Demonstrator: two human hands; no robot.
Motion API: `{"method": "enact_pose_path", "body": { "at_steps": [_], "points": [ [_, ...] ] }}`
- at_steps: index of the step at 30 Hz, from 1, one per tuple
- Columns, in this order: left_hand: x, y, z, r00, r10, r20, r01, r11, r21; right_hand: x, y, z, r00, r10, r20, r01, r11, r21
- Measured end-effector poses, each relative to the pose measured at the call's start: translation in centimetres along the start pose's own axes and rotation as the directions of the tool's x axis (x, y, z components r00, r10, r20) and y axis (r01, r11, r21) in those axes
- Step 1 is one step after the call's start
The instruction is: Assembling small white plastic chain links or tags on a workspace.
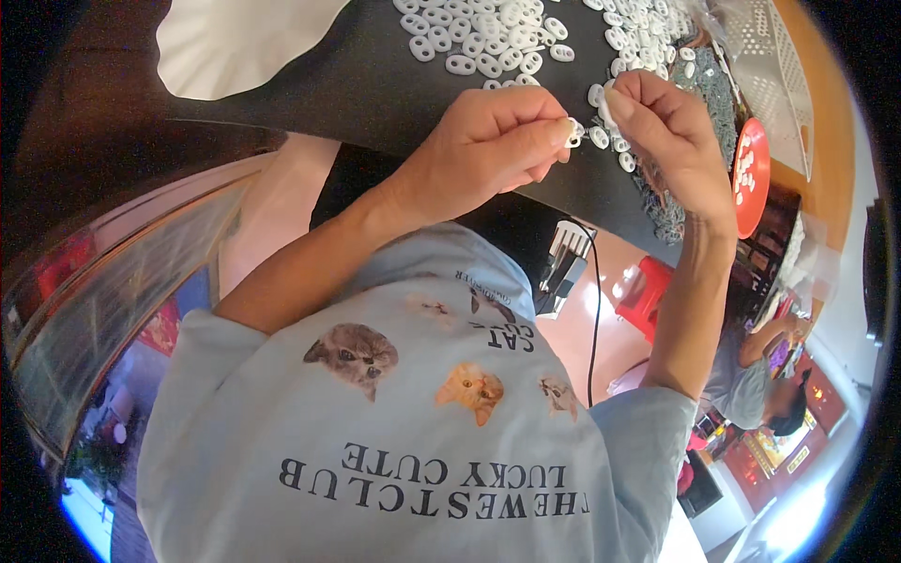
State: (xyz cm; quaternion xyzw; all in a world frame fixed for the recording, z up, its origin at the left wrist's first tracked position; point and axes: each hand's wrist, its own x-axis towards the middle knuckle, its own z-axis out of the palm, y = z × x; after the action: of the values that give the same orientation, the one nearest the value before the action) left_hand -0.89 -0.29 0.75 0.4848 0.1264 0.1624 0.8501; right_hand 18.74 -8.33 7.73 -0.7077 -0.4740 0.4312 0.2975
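In front of my chest, my left hand pinches a small white oval piece with two holes between thumb and forefinger. Close by on the right, my right hand is closed in a pinch, its fingertips at another white oval piece. Its fingers partly hide that piece. Beneath and between the hands, a few loose white ovals lie on the dark tabletop. Farther off is a large heap of the same two-holed ovals, and a second heap spreads to its right.
A pile of small dark grey parts borders the right heap. At the right edge stand a red dish with small white bits and a perforated white tray. A pale scalloped object lies far left. Another person sits at right.
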Motion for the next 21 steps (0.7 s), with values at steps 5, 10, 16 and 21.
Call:
{"method": "enact_pose_path", "body": {
  "at_steps": [5,10,16,21],
  "points": [
    [0.1,-0.2,0.0,0.998,0.026,0.049,-0.025,0.999,-0.024,-0.8,0.5,0.3,0.999,-0.004,0.05,-0.002,0.993,0.119],
    [-0.1,0.2,0.1,0.999,-0.01,0.052,0.013,0.998,-0.055,-1.0,-0.1,0.8,0.998,-0.023,0.053,0.018,0.995,0.098],
    [-0.1,-0.2,0.1,0.998,0.035,0.048,-0.036,0.999,0.021,-1.3,-0.8,0.8,0.998,-0.003,0.058,-0.002,0.996,0.086],
    [-0.1,-0.3,0.2,0.999,0.029,0.037,-0.029,1.0,0.011,-1.6,-0.8,1.1,0.999,-0.003,0.041,0.0,0.997,0.076]
  ]
}}
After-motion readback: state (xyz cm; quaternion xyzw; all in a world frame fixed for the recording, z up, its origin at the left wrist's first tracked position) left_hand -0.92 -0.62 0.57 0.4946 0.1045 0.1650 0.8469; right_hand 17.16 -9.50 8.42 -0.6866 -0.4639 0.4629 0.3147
